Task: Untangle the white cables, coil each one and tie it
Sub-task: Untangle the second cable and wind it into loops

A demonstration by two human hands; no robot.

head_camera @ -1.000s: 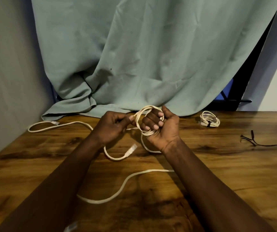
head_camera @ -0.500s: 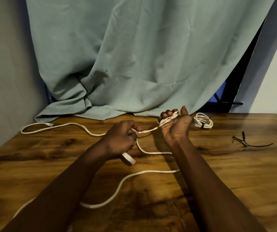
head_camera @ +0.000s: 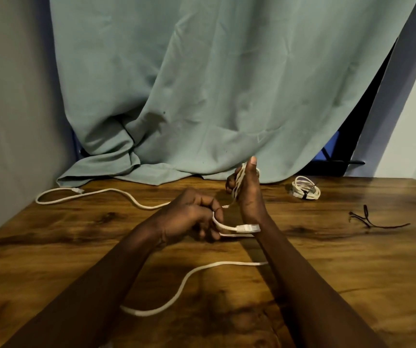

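My right hand (head_camera: 248, 194) is raised upright over the wooden table (head_camera: 327, 259), with several turns of a white cable wound around its fingers. My left hand (head_camera: 192, 217) sits just left of it, fingers closed on the same white cable (head_camera: 224, 226) near its plug end (head_camera: 248, 228), which touches my right wrist. Loose cable (head_camera: 101, 193) runs off to the far left, and another stretch (head_camera: 189, 277) curves across the table under my forearms. A coiled, tied white cable (head_camera: 305, 188) lies at the back right.
Dark ties (head_camera: 370, 219) lie on the table to the right. A green curtain (head_camera: 202, 96) hangs behind and bunches onto the table's back edge. A grey wall closes the left side.
My right hand turned upright with the loops tightened around its fingers. My left hand drew back toward me, and the plug end swung right to my right wrist.
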